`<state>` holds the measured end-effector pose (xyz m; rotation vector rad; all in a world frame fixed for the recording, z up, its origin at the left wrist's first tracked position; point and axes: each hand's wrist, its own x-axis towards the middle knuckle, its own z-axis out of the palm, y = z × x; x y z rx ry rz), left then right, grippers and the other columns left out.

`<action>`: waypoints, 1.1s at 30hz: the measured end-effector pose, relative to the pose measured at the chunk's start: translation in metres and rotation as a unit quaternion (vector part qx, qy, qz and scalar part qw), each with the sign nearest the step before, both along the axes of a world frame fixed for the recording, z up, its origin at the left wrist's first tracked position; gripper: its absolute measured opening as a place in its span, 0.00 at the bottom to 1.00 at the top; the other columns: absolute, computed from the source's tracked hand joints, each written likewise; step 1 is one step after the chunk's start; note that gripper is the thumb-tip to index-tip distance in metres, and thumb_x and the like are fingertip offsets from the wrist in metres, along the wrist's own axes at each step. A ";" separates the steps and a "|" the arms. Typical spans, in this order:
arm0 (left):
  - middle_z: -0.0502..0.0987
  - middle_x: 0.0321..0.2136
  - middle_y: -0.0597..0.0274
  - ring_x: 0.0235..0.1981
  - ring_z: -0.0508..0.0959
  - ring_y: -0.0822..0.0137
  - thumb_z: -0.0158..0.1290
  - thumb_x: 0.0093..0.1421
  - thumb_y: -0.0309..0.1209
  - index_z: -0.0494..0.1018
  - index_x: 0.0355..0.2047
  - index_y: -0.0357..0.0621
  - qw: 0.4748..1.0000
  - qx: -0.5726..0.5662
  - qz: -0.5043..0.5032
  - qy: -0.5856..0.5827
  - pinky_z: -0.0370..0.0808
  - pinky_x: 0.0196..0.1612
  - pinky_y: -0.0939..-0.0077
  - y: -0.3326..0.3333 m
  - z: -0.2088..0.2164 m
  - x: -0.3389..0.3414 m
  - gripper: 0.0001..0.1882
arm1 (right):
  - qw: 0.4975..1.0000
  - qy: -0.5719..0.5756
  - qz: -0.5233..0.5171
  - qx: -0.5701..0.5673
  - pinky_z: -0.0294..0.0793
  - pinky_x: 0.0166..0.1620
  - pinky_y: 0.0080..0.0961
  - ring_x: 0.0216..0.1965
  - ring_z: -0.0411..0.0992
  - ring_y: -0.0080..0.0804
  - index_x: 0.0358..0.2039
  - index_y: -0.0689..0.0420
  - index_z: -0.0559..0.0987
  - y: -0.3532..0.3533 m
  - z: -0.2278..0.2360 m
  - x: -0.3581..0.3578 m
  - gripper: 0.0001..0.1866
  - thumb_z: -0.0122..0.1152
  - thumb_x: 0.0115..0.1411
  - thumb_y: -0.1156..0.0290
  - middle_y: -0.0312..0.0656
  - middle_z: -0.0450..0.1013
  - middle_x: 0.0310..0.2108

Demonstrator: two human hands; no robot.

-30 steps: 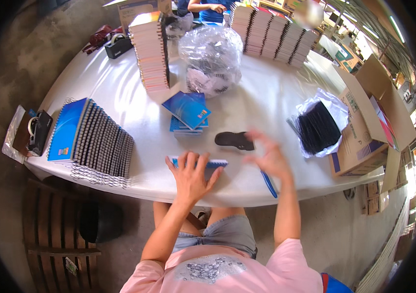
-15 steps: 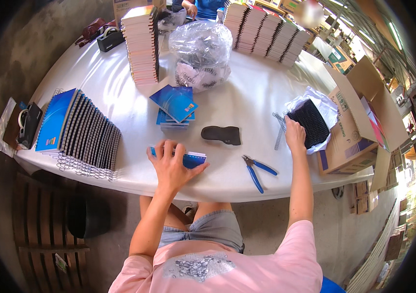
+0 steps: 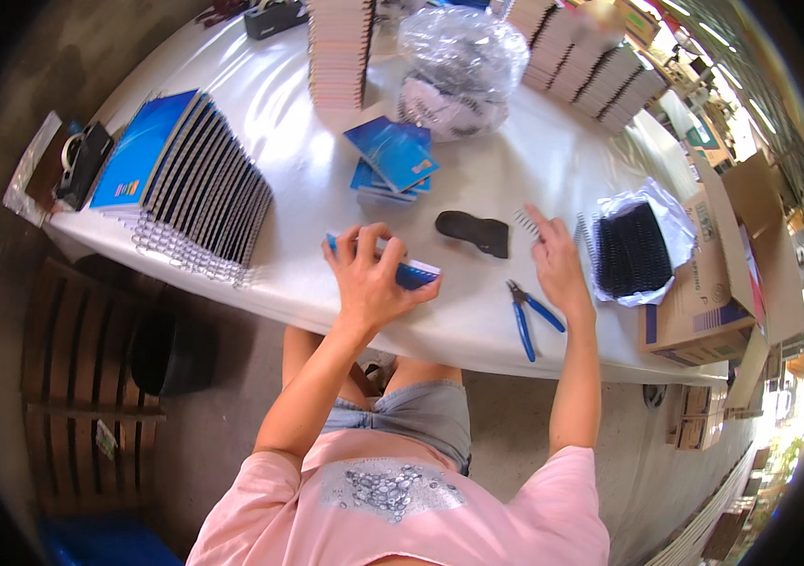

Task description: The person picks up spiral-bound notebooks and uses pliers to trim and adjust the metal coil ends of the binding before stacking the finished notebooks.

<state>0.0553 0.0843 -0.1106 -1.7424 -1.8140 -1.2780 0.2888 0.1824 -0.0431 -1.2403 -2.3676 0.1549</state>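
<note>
My left hand (image 3: 369, 275) is closed around a small blue booklet (image 3: 418, 274) with a row of holes along its edge, close to the table's front edge. My right hand (image 3: 560, 266) pinches a short wire binding spiral (image 3: 526, 223), held over the table between a dark, sole-shaped pad (image 3: 474, 233) and a pile of black binding spirals (image 3: 632, 251) on white paper. Blue-handled cutting pliers (image 3: 522, 321) lie with handles spread, just left of my right forearm. Beyond my left hand sits a small stack of blue-covered booklets (image 3: 393, 156).
At the left stands a thick row of blue spiral notebooks (image 3: 185, 179), beside a black tape dispenser (image 3: 84, 165). Farther back are a tall notebook stack (image 3: 338, 57), a clear plastic bag (image 3: 463, 57) and more stacks (image 3: 581, 66). An opened cardboard box (image 3: 704, 325) stands at the right.
My right hand has moved left from the pile of black spirals and now carries a wire binding spiral. My left hand still grips the booklet. The whole view has shifted and tilted.
</note>
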 end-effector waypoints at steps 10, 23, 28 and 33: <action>0.65 0.40 0.59 0.45 0.60 0.53 0.66 0.31 0.50 0.70 0.32 0.49 1.000 -0.012 -0.002 -0.011 0.56 0.47 0.52 0.000 -0.010 0.003 0.30 | 0.949 0.262 0.075 -0.158 0.68 0.36 0.24 0.31 0.68 0.30 0.38 0.56 0.81 -0.055 -0.024 -0.056 0.10 0.61 0.54 0.74 0.40 0.74 0.30; 0.64 0.43 0.62 0.48 0.61 0.55 0.64 0.31 0.57 0.68 0.41 0.50 0.997 -0.075 -0.008 -0.005 0.54 0.48 0.47 -0.003 -0.009 -0.001 0.39 | 0.895 0.228 0.228 -0.308 0.67 0.34 0.21 0.27 0.66 0.23 0.45 0.57 0.77 -0.038 -0.031 -0.045 0.12 0.48 0.64 0.72 0.37 0.68 0.24; 0.64 0.42 0.64 0.47 0.62 0.58 0.62 0.32 0.61 0.68 0.41 0.51 0.999 -0.047 -0.020 -0.019 0.55 0.46 0.42 -0.004 -0.008 -0.003 0.39 | 0.847 0.263 0.139 -0.440 0.67 0.31 0.20 0.25 0.66 0.22 0.46 0.57 0.74 -0.051 -0.001 -0.058 0.12 0.50 0.63 0.71 0.33 0.64 0.22; 0.65 0.42 0.63 0.47 0.63 0.58 0.58 0.39 0.62 0.69 0.41 0.50 0.999 -0.019 -0.044 -0.008 0.56 0.47 0.46 -0.008 -0.015 -0.011 0.37 | 0.923 0.238 0.185 -0.239 0.69 0.33 0.18 0.27 0.68 0.23 0.49 0.57 0.72 -0.046 -0.019 -0.051 0.14 0.51 0.63 0.72 0.37 0.67 0.24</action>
